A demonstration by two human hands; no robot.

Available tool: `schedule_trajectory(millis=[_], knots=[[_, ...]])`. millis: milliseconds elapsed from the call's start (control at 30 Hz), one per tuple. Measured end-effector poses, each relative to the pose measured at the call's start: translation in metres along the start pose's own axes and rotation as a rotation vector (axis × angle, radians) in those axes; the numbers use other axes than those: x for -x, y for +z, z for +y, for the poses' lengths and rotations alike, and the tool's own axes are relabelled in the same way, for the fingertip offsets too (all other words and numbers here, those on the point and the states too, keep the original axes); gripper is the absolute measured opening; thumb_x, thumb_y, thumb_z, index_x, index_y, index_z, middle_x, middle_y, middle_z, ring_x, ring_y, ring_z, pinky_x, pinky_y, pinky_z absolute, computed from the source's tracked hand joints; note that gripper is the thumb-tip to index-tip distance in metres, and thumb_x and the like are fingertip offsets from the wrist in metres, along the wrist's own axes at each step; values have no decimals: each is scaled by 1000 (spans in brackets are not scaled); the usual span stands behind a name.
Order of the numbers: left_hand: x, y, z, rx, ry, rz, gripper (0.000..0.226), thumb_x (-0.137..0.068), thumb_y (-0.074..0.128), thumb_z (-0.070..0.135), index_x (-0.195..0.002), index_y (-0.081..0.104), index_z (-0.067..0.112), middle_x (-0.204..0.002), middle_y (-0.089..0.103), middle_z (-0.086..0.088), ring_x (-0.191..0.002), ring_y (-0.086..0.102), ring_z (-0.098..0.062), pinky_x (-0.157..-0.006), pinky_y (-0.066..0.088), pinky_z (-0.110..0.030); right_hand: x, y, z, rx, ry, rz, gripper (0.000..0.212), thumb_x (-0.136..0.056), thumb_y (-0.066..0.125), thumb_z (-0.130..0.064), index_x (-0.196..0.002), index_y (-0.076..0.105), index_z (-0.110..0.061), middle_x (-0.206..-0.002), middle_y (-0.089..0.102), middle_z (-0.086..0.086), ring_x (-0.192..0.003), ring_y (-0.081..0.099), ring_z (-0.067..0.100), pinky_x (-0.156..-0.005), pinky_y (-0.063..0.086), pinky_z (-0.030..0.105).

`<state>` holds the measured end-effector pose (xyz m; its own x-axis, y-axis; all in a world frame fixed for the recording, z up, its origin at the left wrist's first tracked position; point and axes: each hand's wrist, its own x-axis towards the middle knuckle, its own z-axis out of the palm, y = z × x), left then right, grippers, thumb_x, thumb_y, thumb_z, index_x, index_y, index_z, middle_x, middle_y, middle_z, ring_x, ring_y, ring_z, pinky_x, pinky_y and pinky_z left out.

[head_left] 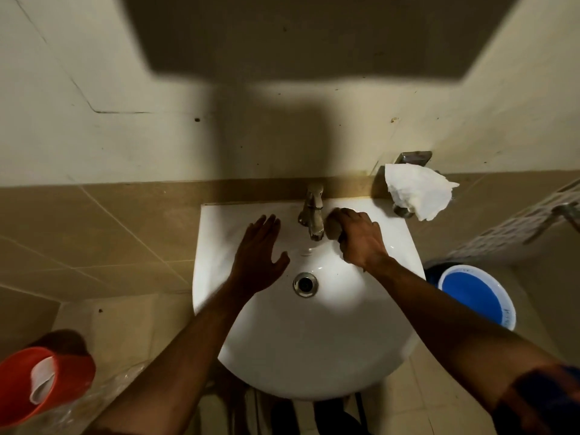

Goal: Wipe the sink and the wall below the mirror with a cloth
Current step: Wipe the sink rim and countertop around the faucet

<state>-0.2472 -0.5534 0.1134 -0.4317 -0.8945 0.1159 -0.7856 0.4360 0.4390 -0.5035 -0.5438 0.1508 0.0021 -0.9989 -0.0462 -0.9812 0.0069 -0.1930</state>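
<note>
The white sink [314,340] is sitting against a cream wall [157,146], with a band of brown tiles [94,230] running along the wall's lower part. The right grip [361,240] is curling round a dark cloth [334,229] and holding it on the sink's back edge, just right of the faucet [312,211]. The left grip [260,259] is lying flat on the sink's rear left part, fingers straight and holding nothing, near the drain [305,284]. White paper [417,191] is hanging by the sink's back right corner. A blue bucket [477,293] is standing on the floor [439,387] at the right and a red bucket [62,378] at the left.
</note>
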Motion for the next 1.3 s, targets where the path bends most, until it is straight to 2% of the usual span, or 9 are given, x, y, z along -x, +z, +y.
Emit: schedule_trajectory(millis=[167,267,367,467,667,833,1033,1167,1300], knots=[[-19,11,19,-24,-41,-69,86,-91,52,56,-156,24,6,-164,21,-11,-153,13,-26,-125,8,-39,-30,-9,1,-130,-16,18,62,-81,72,-12,-136,49,-25,-123,64,5,-99,65,32,-74,58,40],[-28,18,23,-51,-120,-122,96,-87,50,68,-157,21,9,-165,18,-8,-153,12,-25,-125,15,-44,-50,-8,-16,-133,-51,18,34,-100,53,-22,-133,52,-16,-128,59,8,-114,60,30,-86,48,32],[-32,22,25,-113,-133,-146,102,-81,48,74,-155,25,8,-163,23,-10,-151,19,-30,-121,24,-49,-52,-7,-27,27,-45,-19,34,-101,51,-32,-132,51,-17,-131,57,6,-121,54,28,-96,45,40],[-29,25,24,-133,-118,-169,102,-84,48,74,-157,18,9,-166,13,-10,-153,11,-30,-123,17,-49,-35,-1,-26,119,-42,-20,33,-93,60,-31,-124,56,-20,-120,62,4,-110,57,29,-88,47,43],[-28,16,20,-37,-119,-181,100,-83,38,73,-158,18,11,-166,11,-8,-154,8,-25,-125,11,-44,-2,14,-6,-162,-201,-24,23,-85,59,-21,-107,64,-25,-112,66,-6,-104,56,27,-79,39,37],[-7,-2,5,-73,-195,-63,83,-90,45,61,-155,30,11,-164,22,-8,-153,14,-27,-122,11,-40,17,36,-12,-491,63,285,56,-74,75,-17,-127,56,-24,-104,71,0,-97,63,27,-79,53,39],[30,-32,-39,-175,-308,11,85,-90,34,64,-151,36,4,-161,27,-16,-150,21,-34,-121,18,-47,16,62,-50,-615,310,475,50,-82,70,-14,-129,58,-23,-118,65,-1,-103,58,29,-87,49,39],[46,-36,-59,-184,-388,-17,91,-92,37,69,-154,26,3,-163,22,-15,-152,17,-31,-123,17,-46,23,68,-88,-513,444,492,49,-84,65,-25,-133,58,-25,-126,59,1,-103,55,30,-75,48,37],[52,-27,-61,-151,-396,-25,92,-94,39,70,-158,13,9,-167,9,-8,-154,4,-26,-124,12,-40,28,75,-127,-362,387,371,64,-70,83,-17,-130,62,-24,-122,66,5,-105,61,34,-71,50,40]])
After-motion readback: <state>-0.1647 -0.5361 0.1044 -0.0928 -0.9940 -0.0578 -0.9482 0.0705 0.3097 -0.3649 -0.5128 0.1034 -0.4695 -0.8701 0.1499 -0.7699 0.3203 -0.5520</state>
